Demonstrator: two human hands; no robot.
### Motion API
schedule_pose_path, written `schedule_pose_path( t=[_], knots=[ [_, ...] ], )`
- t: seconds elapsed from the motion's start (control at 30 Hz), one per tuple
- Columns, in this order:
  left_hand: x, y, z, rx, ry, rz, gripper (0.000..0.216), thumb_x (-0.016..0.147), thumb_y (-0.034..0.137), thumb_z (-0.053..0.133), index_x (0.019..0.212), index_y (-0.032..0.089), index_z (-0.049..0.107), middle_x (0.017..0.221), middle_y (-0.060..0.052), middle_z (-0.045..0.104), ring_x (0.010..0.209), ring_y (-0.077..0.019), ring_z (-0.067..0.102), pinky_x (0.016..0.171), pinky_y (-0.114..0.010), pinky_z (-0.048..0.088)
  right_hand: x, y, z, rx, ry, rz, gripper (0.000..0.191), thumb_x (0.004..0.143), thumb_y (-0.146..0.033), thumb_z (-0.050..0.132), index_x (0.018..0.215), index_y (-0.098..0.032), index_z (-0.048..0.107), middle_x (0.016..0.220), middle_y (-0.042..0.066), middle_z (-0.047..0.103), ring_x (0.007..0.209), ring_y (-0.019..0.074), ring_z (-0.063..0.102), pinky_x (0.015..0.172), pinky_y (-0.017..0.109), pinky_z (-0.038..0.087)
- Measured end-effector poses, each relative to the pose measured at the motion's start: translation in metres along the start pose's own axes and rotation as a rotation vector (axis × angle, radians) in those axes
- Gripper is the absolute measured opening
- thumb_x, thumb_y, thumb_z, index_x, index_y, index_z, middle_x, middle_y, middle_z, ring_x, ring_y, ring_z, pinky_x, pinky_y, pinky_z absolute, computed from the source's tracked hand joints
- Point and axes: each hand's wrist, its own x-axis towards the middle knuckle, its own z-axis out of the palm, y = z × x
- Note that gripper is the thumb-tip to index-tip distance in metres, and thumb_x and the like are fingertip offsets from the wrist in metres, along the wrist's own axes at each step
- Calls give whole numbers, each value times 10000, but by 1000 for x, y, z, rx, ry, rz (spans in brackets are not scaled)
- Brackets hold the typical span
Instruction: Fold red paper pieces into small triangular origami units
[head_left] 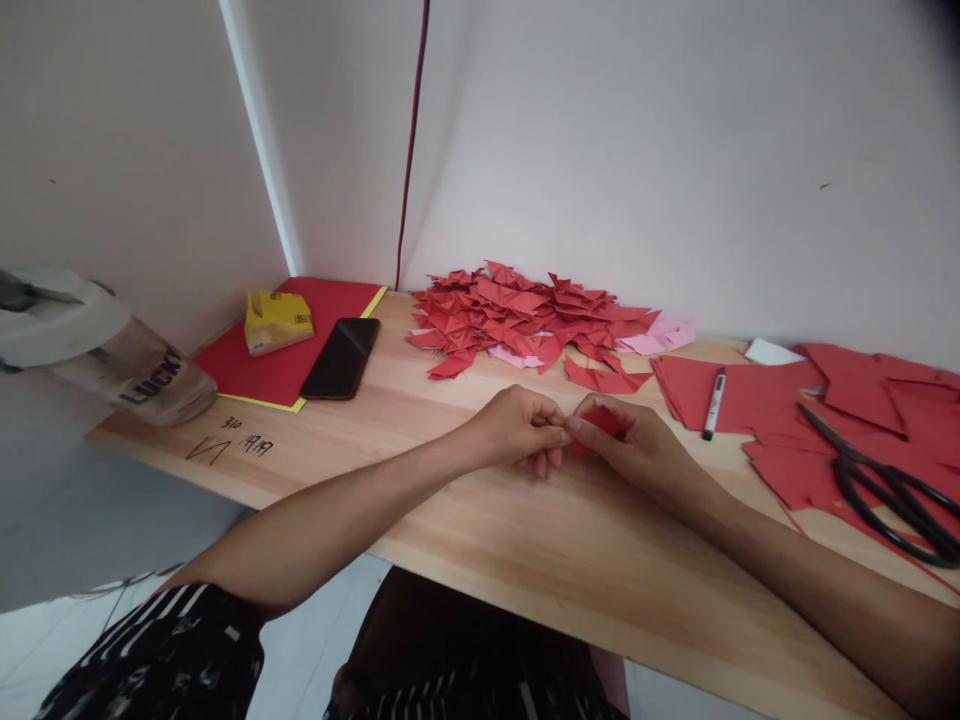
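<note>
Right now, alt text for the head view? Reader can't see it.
A person's right hand holds a red paper piece over a wooden table, left hand beside it. Behind lies a heap of folded red paper; scissors, marker and flat red paper to the right, phone and bottle to the left.

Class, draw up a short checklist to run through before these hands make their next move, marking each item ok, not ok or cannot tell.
1. Small red paper piece held: ok, in the right hand.
2. Left hand gripping the piece too: cannot tell, the fingertips hide it.
3. Scissors away from both hands: ok, lying off to the right.
4. Red paper sheets neatly stacked: not ok, several lie spread and overlapping.
5. Marker capped: cannot tell, too small.
6. Smartphone apart from the hands: ok.
</note>
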Motion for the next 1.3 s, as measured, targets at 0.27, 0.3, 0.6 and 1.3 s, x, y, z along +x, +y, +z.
schedule_pose_path(
  t=[0.27, 0.3, 0.6, 1.3],
  knots=[
    [1, -1, 0, -18, -23, -21, 145, 824, 223, 640, 751, 101, 615, 622, -12, 657, 450, -73, 605, 403, -148, 380, -2, -2, 1, -55, 53, -66, 350, 905, -471, 552, 677, -206, 570, 625, 0, 582, 588, 142, 502, 581, 283, 388],
    [2, -2, 1, -24, -24, -17, 154, 816, 236, 657, 752, 101, 619, 620, -12, 657, 448, -73, 602, 402, -149, 379, -2, -2, 2, -55, 58, -72, 354, 909, -475, 544, 676, -209, 565, 626, 1, 577, 588, 144, 503, 579, 284, 389],
    [3, -2, -4, -120, 71, 58, 210, 859, 243, 627, 705, 104, 592, 599, -7, 647, 423, -40, 549, 398, -137, 348, -2, 8, 1, 39, 43, 5, 325, 915, -514, 530, 813, -214, 605, 702, 18, 638, 642, 165, 566, 590, 289, 429],
    [2, -3, -4, -77, -53, 20, 264, 890, 296, 578, 735, 86, 618, 708, -79, 705, 475, -67, 603, 404, -150, 361, -5, 1, 1, -31, 126, -9, 366, 919, -491, 520, 665, -227, 519, 597, -10, 522, 556, 141, 466, 515, 276, 357]
  ],
)
